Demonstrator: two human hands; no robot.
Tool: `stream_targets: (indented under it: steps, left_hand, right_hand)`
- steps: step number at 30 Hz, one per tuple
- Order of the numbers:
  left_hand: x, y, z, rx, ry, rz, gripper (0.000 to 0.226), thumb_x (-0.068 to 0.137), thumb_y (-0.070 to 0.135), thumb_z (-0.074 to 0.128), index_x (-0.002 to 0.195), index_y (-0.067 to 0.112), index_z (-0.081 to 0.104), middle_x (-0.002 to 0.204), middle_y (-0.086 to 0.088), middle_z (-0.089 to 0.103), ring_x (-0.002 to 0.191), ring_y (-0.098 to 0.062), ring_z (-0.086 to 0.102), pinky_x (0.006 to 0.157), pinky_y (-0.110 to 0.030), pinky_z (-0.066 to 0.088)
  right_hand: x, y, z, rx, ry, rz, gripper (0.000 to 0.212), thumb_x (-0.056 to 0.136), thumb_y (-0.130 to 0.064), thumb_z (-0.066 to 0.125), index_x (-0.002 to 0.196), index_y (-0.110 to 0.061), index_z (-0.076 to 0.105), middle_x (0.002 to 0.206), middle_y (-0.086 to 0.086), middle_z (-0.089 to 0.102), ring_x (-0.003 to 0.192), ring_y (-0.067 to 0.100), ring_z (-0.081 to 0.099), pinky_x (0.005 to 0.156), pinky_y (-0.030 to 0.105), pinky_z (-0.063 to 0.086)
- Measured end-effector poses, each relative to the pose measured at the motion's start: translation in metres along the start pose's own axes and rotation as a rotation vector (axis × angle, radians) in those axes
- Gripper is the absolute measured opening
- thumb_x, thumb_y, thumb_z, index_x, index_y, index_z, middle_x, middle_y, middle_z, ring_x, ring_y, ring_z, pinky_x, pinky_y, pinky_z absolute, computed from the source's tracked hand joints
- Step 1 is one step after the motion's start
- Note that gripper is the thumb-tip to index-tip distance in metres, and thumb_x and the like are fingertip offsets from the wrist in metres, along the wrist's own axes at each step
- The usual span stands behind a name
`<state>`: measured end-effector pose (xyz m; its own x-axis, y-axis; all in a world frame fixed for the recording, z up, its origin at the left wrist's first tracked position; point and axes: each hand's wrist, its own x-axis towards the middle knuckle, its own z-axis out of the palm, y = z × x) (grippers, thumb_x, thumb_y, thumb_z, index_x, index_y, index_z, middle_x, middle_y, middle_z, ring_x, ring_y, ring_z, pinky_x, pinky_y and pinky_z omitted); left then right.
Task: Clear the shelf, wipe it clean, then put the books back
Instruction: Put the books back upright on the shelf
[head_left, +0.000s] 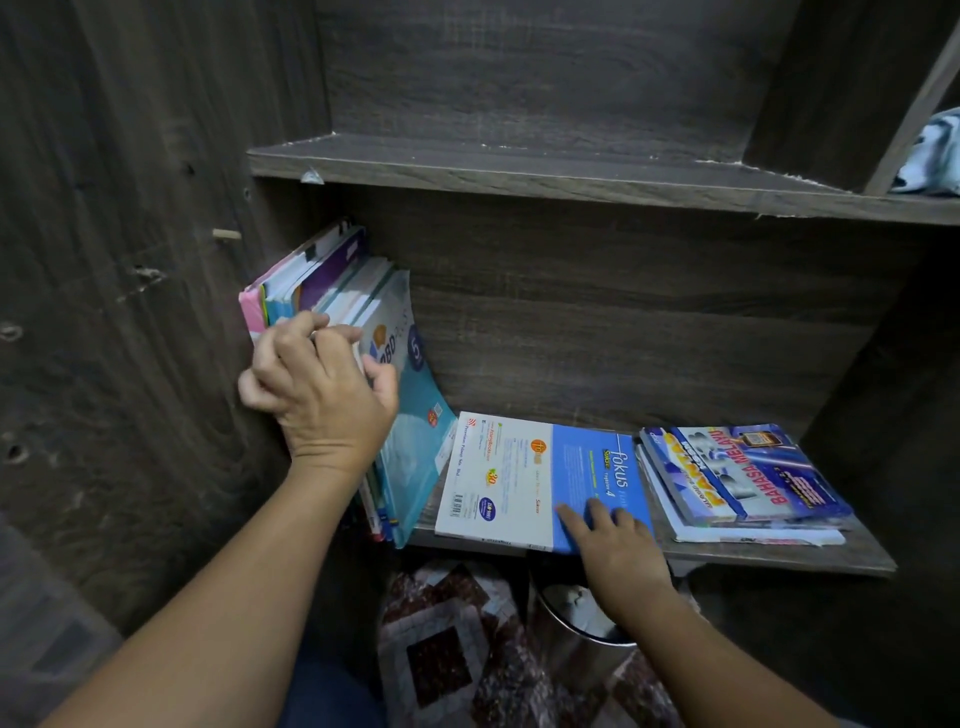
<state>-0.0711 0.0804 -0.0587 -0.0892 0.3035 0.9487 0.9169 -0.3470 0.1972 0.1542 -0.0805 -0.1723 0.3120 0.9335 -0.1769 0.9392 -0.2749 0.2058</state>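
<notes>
A row of upright books (332, 280) leans against the left wall of the dark wooden shelf (779, 558). My left hand (317, 384) grips the front edges of these books, fingers curled over them. A white and blue "fokus" book (519, 478) lies flat in the middle of the shelf. My right hand (613, 540) rests on its near right corner with fingers spread straight. A small pile of flat books (743, 478), topped by a blue "Bahasa Melayu" one, lies at the right end.
An upper shelf board (519, 166) spans above, with a light cloth (930, 156) in the compartment at the far right. Below the shelf stands a metal bin (576, 618) on a patterned tile floor (441, 649).
</notes>
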Motion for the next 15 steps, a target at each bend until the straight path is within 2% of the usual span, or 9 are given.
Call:
stream_targets:
  steps: [4, 8, 12, 15]
  left_hand:
    - [-0.011, 0.006, -0.011, -0.025, -0.004, 0.158, 0.040, 0.064, 0.021, 0.064, 0.102, 0.021, 0.053, 0.122, -0.002, 0.036, 0.120, -0.027, 0.030, 0.091, -0.041, 0.021]
    - [-0.020, 0.026, -0.017, -0.143, -0.017, 0.329, 0.039, 0.066, 0.022, 0.065, 0.103, 0.024, 0.054, 0.120, 0.002, 0.043, 0.118, -0.026, 0.036, 0.089, -0.041, 0.024]
    - [-0.040, 0.047, -0.016, -0.235, -0.234, 0.480, 0.043, 0.062, 0.027, 0.071, 0.103, 0.021, 0.060, 0.112, 0.001, 0.058, 0.113, -0.025, 0.043, 0.087, -0.040, 0.026]
    - [-0.060, 0.058, -0.011, -0.208, -0.426, 0.546, 0.048, 0.059, 0.031, 0.076, 0.103, 0.019, 0.064, 0.107, 0.000, 0.063, 0.109, -0.024, 0.046, 0.086, -0.040, 0.028]
  right_hand:
    - [0.000, 0.003, 0.000, 0.023, -0.092, 0.130, 0.077, 0.100, -0.024, 0.047, 0.153, -0.033, -0.009, 0.159, 0.018, 0.007, 0.139, 0.051, 0.019, 0.112, 0.051, 0.027]
    - [-0.003, 0.005, -0.007, -0.010, 0.008, 0.127, 0.073, 0.098, -0.023, 0.049, 0.153, -0.033, 0.001, 0.155, 0.013, 0.020, 0.139, 0.046, 0.021, 0.112, 0.057, 0.021]
    - [-0.005, 0.013, -0.009, 0.029, 0.079, 0.137, 0.063, 0.094, -0.020, 0.051, 0.148, -0.029, 0.020, 0.144, 0.006, 0.037, 0.135, 0.033, 0.031, 0.112, 0.051, 0.024]
    - [-0.007, 0.021, -0.005, 0.098, -0.012, 0.228, 0.061, 0.095, -0.023, 0.051, 0.148, -0.024, 0.019, 0.142, 0.012, 0.037, 0.131, 0.036, 0.035, 0.105, 0.045, 0.034]
